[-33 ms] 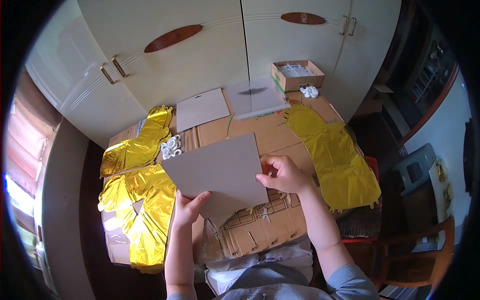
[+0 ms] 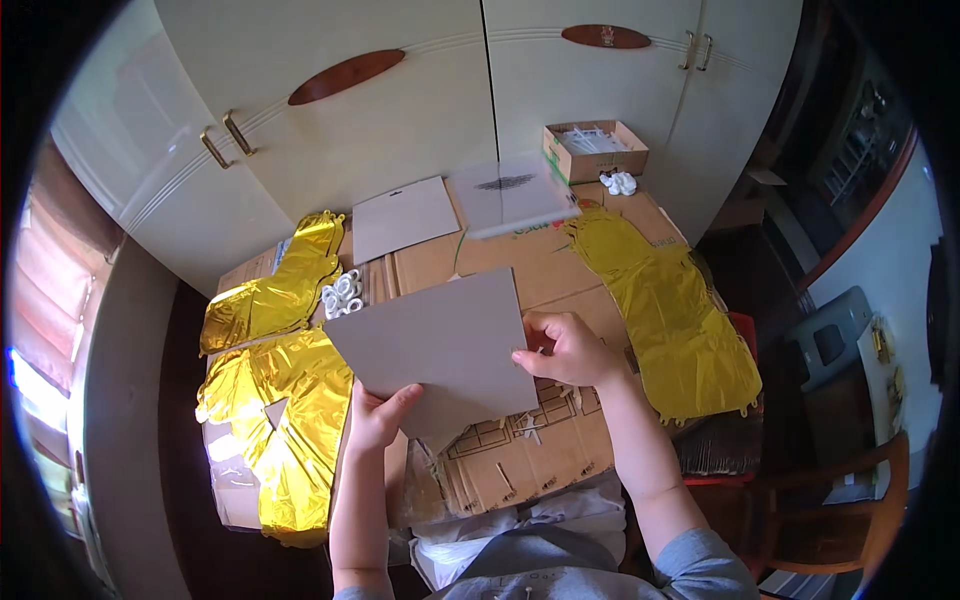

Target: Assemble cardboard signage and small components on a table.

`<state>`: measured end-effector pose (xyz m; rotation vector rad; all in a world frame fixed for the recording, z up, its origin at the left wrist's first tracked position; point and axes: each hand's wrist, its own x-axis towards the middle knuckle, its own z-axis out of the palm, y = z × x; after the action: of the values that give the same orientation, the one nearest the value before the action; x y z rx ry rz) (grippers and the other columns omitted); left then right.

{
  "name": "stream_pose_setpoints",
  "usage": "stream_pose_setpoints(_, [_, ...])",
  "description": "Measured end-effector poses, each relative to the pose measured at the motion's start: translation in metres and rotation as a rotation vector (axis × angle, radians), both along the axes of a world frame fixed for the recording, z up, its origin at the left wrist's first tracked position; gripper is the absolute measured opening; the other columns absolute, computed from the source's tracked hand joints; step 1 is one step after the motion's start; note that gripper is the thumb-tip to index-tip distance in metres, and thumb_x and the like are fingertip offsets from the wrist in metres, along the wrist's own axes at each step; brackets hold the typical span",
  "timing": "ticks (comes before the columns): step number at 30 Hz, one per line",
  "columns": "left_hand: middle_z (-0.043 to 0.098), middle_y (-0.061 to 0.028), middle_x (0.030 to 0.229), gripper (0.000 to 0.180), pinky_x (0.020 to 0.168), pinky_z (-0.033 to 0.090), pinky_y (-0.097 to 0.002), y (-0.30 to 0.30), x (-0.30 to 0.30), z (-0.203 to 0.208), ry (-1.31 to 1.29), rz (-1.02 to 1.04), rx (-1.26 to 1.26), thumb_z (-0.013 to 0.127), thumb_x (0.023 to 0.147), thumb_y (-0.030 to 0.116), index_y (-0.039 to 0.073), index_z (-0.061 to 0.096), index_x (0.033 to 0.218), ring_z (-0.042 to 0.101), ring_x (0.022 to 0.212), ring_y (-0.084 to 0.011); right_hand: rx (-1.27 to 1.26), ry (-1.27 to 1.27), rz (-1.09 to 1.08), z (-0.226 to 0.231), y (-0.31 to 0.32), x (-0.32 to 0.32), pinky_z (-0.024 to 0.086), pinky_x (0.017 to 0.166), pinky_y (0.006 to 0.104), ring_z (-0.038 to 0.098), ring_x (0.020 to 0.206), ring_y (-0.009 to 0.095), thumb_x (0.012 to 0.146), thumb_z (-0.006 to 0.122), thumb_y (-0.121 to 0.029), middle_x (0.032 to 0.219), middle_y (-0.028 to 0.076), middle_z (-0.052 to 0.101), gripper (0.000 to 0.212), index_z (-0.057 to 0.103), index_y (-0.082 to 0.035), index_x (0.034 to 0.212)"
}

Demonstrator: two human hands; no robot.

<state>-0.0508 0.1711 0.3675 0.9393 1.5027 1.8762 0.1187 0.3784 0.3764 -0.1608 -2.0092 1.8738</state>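
Note:
A plain grey cardboard sheet (image 2: 430, 335) is held up above the cardboard-covered table. My left hand (image 2: 378, 412) grips its near left corner, thumb on top and fingers hidden beneath. At the right edge of the sheet, my right hand (image 2: 568, 350) is closed, its thumb tip against the edge and its index finger curled. Whether something small sits between those fingers I cannot make out. Under the sheet, a layer of thin, pale material (image 2: 460, 428) shows at the near side.
Gold foil balloons, flat, lie at the left (image 2: 290, 430) and right (image 2: 690, 340). White ribbon rolls (image 2: 342, 293) sit beyond the sheet. Farther back are another grey sheet (image 2: 405, 220), a clear plastic packet (image 2: 510, 200), a box of white sticks (image 2: 597, 150) and a white bundle (image 2: 619, 184).
The grey cardboard sheet has shifted very slightly to the right. Both hands stay in nearly the same place.

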Motion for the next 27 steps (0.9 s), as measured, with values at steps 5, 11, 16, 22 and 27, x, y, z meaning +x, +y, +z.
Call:
stream_pose_setpoints(5, [0.060, -0.0063, 0.088, 0.025, 0.072, 0.046, -0.0266, 0.000, 0.000, 0.001, -0.076, -0.022, -0.001, 0.064, 0.074, 0.002, -0.001, 0.054, 0.097, 0.057, 0.081, -0.0133, -0.155, 0.026, 0.123, -0.009, 0.006, -0.001, 0.040, 0.061, 0.0179, 0.046, 0.063, 0.003, 0.077, 0.064, -0.013, 0.066, -0.004, 0.052, 0.014, 0.054, -0.003, 0.075])
stream_pose_setpoints(11, [0.060, -0.0066, 0.088, 0.026, 0.071, 0.047, -0.0270, 0.003, 0.001, 0.004, -0.112, -0.009, -0.014, 0.065, 0.073, 0.003, -0.001, 0.054, 0.096, 0.058, 0.080, -0.0136, -0.293, 0.064, 0.294, -0.015, 0.007, -0.004, 0.040, 0.067, 0.0208, 0.048, 0.068, 0.005, 0.079, 0.063, -0.021, 0.071, -0.002, 0.055, 0.020, 0.055, -0.003, 0.076])
stream_pose_setpoints(16, [0.060, -0.0066, 0.087, 0.027, 0.071, 0.046, -0.0271, 0.002, 0.000, 0.003, -0.086, -0.049, -0.018, 0.066, 0.072, 0.004, -0.001, 0.054, 0.096, 0.058, 0.079, -0.0134, -0.350, 0.068, 0.387, -0.014, 0.007, -0.003, 0.040, 0.072, 0.0225, 0.049, 0.073, 0.007, 0.078, 0.063, -0.022, 0.075, -0.001, 0.056, 0.020, 0.057, -0.003, 0.081])
stream_pose_setpoints(22, [0.061, -0.0059, 0.086, 0.027, 0.071, 0.046, -0.0263, 0.002, 0.002, 0.003, -0.061, -0.044, -0.011, 0.066, 0.072, 0.003, -0.002, 0.054, 0.096, 0.057, 0.078, -0.0126, -0.348, 0.091, 0.434, -0.017, 0.008, -0.003, 0.040, 0.072, 0.0225, 0.050, 0.073, 0.007, 0.078, 0.064, -0.022, 0.076, -0.001, 0.056, 0.022, 0.057, -0.003, 0.085])
stream_pose_setpoints(27, [0.059, -0.0057, 0.089, 0.026, 0.072, 0.045, -0.0256, -0.001, -0.002, -0.002, 0.029, 0.032, -0.037, 0.066, 0.073, 0.003, -0.002, 0.054, 0.096, 0.056, 0.080, -0.0119, -0.182, 0.062, 0.137, -0.021, 0.011, -0.010, 0.042, 0.062, 0.0195, 0.050, 0.067, 0.004, 0.077, 0.063, -0.015, 0.076, -0.001, 0.057, 0.016, 0.056, -0.002, 0.081])
